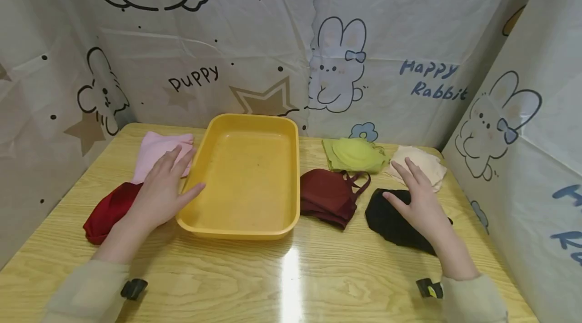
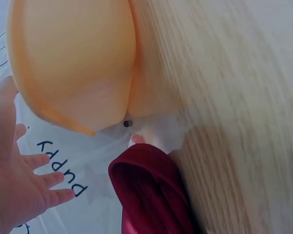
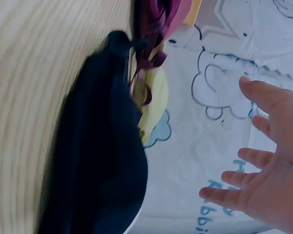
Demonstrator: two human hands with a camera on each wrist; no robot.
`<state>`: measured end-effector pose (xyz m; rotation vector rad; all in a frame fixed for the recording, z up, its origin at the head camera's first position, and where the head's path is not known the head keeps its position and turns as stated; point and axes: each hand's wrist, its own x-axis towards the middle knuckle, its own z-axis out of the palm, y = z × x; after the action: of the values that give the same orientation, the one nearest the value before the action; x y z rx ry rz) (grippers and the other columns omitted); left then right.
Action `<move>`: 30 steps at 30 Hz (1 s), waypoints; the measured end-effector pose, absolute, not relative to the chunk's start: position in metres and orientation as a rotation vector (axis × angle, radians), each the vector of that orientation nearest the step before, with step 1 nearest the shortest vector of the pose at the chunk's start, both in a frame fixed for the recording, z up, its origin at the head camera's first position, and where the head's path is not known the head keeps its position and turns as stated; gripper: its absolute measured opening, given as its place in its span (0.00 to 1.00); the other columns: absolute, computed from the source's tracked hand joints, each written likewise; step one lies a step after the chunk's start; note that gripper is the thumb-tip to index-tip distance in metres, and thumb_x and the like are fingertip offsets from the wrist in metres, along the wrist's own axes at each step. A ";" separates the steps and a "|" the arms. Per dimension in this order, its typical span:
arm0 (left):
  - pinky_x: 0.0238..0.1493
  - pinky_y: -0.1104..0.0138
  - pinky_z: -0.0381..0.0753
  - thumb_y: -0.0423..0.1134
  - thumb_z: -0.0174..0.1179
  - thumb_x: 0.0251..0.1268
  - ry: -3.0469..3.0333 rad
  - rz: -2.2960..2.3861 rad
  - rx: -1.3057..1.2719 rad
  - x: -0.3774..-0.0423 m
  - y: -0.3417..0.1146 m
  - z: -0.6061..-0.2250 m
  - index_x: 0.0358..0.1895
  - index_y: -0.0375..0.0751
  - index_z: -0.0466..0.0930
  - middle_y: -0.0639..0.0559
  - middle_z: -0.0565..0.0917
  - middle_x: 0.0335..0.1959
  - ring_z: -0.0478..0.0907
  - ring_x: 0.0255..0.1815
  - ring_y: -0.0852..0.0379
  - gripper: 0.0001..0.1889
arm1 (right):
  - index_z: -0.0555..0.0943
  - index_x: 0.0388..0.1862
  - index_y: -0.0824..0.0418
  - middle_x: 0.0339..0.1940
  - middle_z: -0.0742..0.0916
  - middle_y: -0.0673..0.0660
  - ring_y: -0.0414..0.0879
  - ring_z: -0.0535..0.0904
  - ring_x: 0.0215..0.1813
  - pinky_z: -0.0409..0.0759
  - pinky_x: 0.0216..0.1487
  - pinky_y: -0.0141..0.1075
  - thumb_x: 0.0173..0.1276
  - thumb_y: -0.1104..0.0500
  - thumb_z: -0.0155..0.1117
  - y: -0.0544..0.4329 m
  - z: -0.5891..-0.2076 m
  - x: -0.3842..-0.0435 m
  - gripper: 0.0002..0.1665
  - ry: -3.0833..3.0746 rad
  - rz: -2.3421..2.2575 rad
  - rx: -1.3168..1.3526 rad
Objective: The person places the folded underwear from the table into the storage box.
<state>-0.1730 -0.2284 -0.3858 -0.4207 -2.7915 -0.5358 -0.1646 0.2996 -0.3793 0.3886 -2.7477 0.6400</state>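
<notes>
Pale cloth sleeves (image 1: 86,287) cover my arms at the lower left and lower right. My left hand (image 1: 159,189) is released, fingers spread, near the smooth red cloth (image 1: 109,212) and the left rim of the glossy yellow tray (image 1: 238,234). My right hand (image 1: 420,201), equally loose, is by a matte black bra (image 1: 388,217) at right. Left of that sits a maroon bra (image 1: 325,194) with thin looped straps. Farther back lie folded pink cloth (image 1: 152,148) at left, a rounded lime-green bra (image 1: 354,153) and beige cloth (image 1: 434,165) at right, before a creased sheet (image 1: 268,19).
</notes>
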 end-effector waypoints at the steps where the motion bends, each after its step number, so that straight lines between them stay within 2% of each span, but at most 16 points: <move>1: 0.66 0.38 0.50 0.58 0.56 0.62 -2.795 -0.555 -0.418 -0.174 -0.228 -0.386 0.74 0.47 0.51 0.35 0.52 0.73 0.50 0.70 0.30 0.41 | 0.60 0.73 0.53 0.74 0.57 0.68 0.72 0.51 0.71 0.57 0.57 0.71 0.61 0.53 0.67 0.302 -0.380 -0.167 0.44 -2.742 0.656 0.390; 7: 0.59 0.33 0.57 0.58 0.56 0.62 -2.812 -0.653 -0.392 -0.181 -0.229 -0.393 0.75 0.51 0.48 0.34 0.53 0.73 0.54 0.67 0.28 0.42 | 0.59 0.74 0.54 0.73 0.59 0.70 0.71 0.54 0.70 0.58 0.57 0.70 0.62 0.55 0.66 0.320 -0.388 -0.176 0.43 -2.748 0.702 0.439; 16: 0.62 0.40 0.60 0.51 0.60 0.61 -2.812 -0.837 -0.404 -0.189 -0.238 -0.403 0.75 0.49 0.48 0.34 0.59 0.68 0.59 0.66 0.36 0.43 | 0.60 0.72 0.60 0.69 0.64 0.74 0.72 0.58 0.67 0.60 0.57 0.67 0.60 0.56 0.68 0.356 -0.395 -0.184 0.44 -2.850 0.682 0.509; 18: 0.61 0.41 0.62 0.51 0.60 0.61 -2.817 -0.888 -0.400 -0.190 -0.240 -0.405 0.75 0.48 0.47 0.34 0.59 0.68 0.61 0.65 0.37 0.43 | 0.60 0.72 0.61 0.69 0.64 0.74 0.73 0.59 0.66 0.61 0.56 0.67 0.60 0.54 0.68 0.363 -0.395 -0.184 0.44 -2.906 0.683 0.494; 22: 0.52 0.44 0.74 0.48 0.61 0.62 -2.823 -0.991 -0.396 -0.192 -0.244 -0.408 0.75 0.45 0.46 0.32 0.59 0.68 0.68 0.58 0.37 0.43 | 0.58 0.73 0.62 0.69 0.64 0.73 0.74 0.60 0.65 0.62 0.56 0.67 0.62 0.49 0.65 0.374 -0.392 -0.184 0.45 -3.023 0.711 0.424; 25: 0.47 0.47 0.78 0.47 0.60 0.63 -2.835 -1.047 -0.394 -0.194 -0.245 -0.409 0.75 0.44 0.46 0.31 0.60 0.67 0.72 0.54 0.37 0.43 | 0.58 0.73 0.63 0.69 0.64 0.73 0.75 0.61 0.64 0.63 0.54 0.67 0.63 0.46 0.64 0.381 -0.390 -0.185 0.45 -3.104 0.709 0.357; 30: 0.50 0.45 0.77 0.46 0.60 0.63 -2.820 -1.135 -0.406 -0.202 -0.246 -0.411 0.75 0.44 0.47 0.32 0.63 0.66 0.73 0.53 0.36 0.41 | 0.59 0.72 0.62 0.69 0.63 0.74 0.76 0.61 0.63 0.67 0.52 0.66 0.62 0.41 0.62 0.391 -0.391 -0.189 0.47 -3.224 0.682 0.249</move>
<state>-0.2016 -0.2461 -0.4110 -0.4060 -2.8201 -1.1351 -0.1888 0.3912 -0.3906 0.2490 -3.2235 0.6824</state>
